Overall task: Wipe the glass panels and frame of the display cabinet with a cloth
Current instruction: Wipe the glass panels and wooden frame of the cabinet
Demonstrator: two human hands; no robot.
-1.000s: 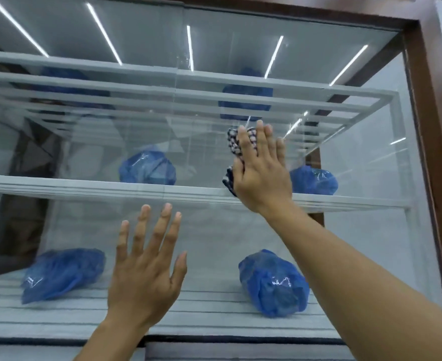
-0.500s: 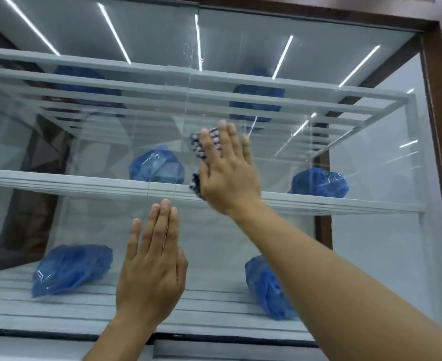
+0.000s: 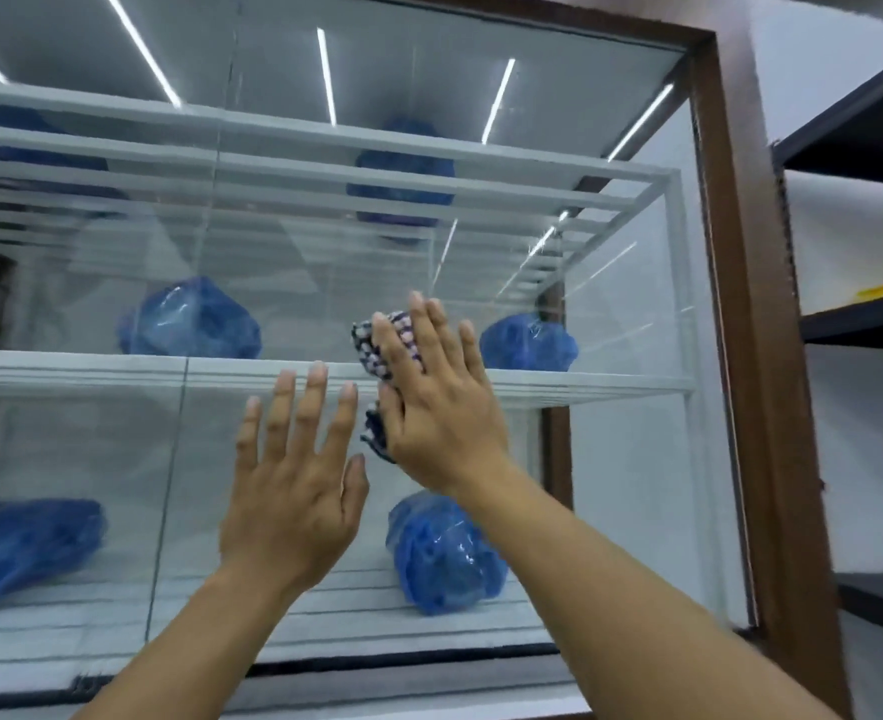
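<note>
Display cabinet, seen from low down looking up at its front glass panel [image 3: 626, 485]. A brown wooden frame [image 3: 740, 314] runs up the right side and across the top.

Right hand [image 3: 439, 413]: fingers straight, palm flat, pressing a navy-and-white checked cloth [image 3: 369, 345] onto the glass at the height of the middle shelf [image 3: 91, 371]. The cloth is bunched under the palm. One edge shows past the index finger and another hangs out below the thumb. The flat palm probably serves to spread pressure over a wide patch and pin the cloth so it cannot slide loose.

Left hand [image 3: 293, 491]: open, fingers spread, holding nothing. It is raised to the glass just beside the right hand and a little lower. It reads as a brace, steadying the reach or the pane. Cannot tell whether the palm actually touches.

Behind the glass are blue plastic-wrapped bundles [image 3: 189, 324] on white slatted shelves, out of the cloth's way.

A vertical seam [image 3: 169, 485] left of both hands marks where two panes meet.

Judgement: the step is wiping mid-pane on the right-hand glass. The cloth is well apart from the frame, which probably still needs doing, as does the pane left of the seam.

Risk: hard pressure may shift a sliding pane, and the loose cloth corner may trail.

A dark shelving unit [image 3: 865, 324] stands at the far right, separate from the cabinet.
</note>
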